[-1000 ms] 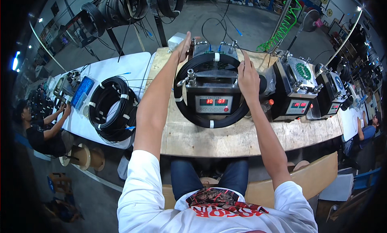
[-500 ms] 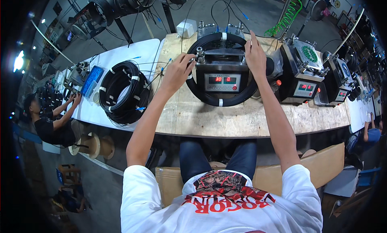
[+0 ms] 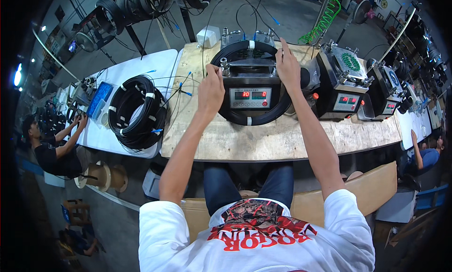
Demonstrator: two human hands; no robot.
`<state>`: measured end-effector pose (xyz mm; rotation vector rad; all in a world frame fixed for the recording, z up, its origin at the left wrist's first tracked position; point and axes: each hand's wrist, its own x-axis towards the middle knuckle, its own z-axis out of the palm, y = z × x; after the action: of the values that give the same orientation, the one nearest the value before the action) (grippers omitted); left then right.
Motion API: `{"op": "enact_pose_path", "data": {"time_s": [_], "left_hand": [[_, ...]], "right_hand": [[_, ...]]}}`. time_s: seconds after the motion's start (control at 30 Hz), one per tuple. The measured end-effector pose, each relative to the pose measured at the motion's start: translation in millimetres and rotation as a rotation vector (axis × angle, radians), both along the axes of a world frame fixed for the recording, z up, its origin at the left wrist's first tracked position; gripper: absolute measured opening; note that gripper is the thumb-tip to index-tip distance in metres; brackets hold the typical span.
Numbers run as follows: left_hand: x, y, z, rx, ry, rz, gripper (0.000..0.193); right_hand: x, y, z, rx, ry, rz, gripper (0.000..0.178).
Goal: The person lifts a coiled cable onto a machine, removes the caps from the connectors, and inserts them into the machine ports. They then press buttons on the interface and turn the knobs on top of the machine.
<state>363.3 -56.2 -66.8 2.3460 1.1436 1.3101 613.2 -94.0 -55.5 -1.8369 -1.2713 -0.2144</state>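
A coil of black cable (image 3: pixel 251 120) bound with white ties rings the front of a black machine (image 3: pixel 235 76) with a red-lit display. My left hand (image 3: pixel 211 91) is raised at the coil's left side, its thumb and fingers pinched together. What lies between them is too small to make out. At the machine's upper right corner, my right hand (image 3: pixel 288 68) has its fingers stretched out beside the coil. A thin black cable (image 3: pixel 217 7) arches above the machine, from near my left hand to near my right fingertips.
Several coils of black cable (image 3: pixel 149 106) with blue connectors rest on the white table (image 3: pixel 162 60) at left. Two similar machines (image 3: pixel 335 95) stand to the right on the plywood bench (image 3: pixel 212 145). A white box (image 3: pixel 207 36) sits behind. Co-workers (image 3: pixel 56 149) sit at both sides.
My left hand has come away from the metal knob at the machine's left corner and turned upright beside the coil. My right hand stays by the upper right corner. The whole view has shifted slightly.
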Motion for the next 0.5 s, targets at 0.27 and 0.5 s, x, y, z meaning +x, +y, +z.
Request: {"op": "enact_pose_path", "data": {"time_s": [0.27,0.5], "left_hand": [[28,-8,-8,-0.137,-0.274,-0.149,0.017],[-19,10,2,-0.036,-0.025,-0.130,0.057]], "right_hand": [[-4,-4,3,0.058,0.042,0.032,0.045],[6,-27,-18,0.310,0.059,0.069,0.044]]}}
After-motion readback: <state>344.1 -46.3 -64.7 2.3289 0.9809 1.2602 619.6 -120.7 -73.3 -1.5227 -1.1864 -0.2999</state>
